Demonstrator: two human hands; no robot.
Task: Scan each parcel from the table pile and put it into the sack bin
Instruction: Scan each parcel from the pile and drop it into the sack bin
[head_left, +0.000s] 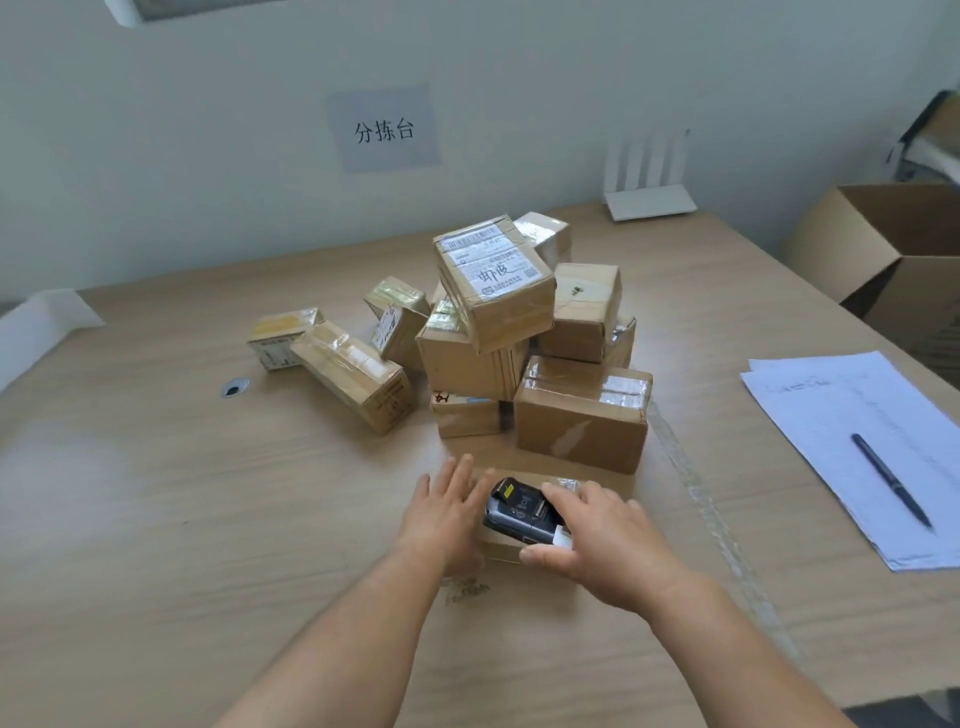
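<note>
Nearest parcel (501, 546) largely covered, carton (852, 249) cut by right edge, paper (831, 405) print seemingly unreadable

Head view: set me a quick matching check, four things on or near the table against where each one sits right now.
Things:
1 scanner
2 pen
3 labelled parcel
4 open cardboard box

Places:
A on the white sheets
B tilted on top of the pile
C beyond the right edge of the table
D on a flat parcel, gripped by the right hand

Pairs: 1-D, 2-A, 3-B, 4-C
</note>
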